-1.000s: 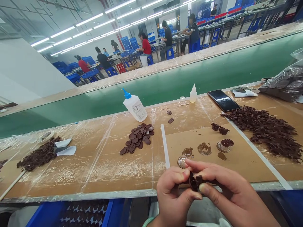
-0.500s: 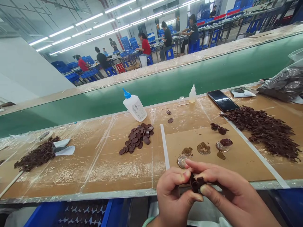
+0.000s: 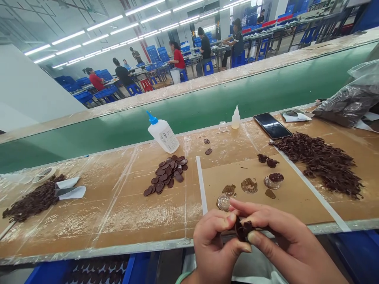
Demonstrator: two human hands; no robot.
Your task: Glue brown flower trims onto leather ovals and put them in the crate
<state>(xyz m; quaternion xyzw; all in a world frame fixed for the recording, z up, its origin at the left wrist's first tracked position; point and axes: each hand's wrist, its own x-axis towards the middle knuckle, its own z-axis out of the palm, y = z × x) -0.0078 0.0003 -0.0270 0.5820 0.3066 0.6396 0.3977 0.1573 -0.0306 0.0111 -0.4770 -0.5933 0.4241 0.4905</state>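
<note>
Just over the table's front edge, my left hand (image 3: 219, 240) pinches a dark brown oval disc (image 3: 239, 228) between thumb and fingers. My right hand (image 3: 275, 232) grips a small dark brown twisted piece (image 3: 248, 226) that touches the disc's face; fingertips hide part of both. Beyond my fingers, a clear round dish (image 3: 223, 202) sits on the brown board beside smears of brown liquid (image 3: 249, 185). Another clear dish (image 3: 270, 182) carries a brown-coated disc (image 3: 276, 177). Two small assembled brown pieces (image 3: 267, 160) lie behind it.
Brown discs (image 3: 167, 173) are heaped left of the board, near a white squeeze bottle (image 3: 163, 134). A small dropper bottle (image 3: 235, 118), a phone (image 3: 272, 126) and a twisted brown pile (image 3: 319, 163) stand right. Another pile (image 3: 34, 199) lies left; a blue tray (image 3: 133, 268) is below.
The view has shifted slightly, so the table items sit a little further left. Both hands keep the same grip on the disc and the twisted piece.
</note>
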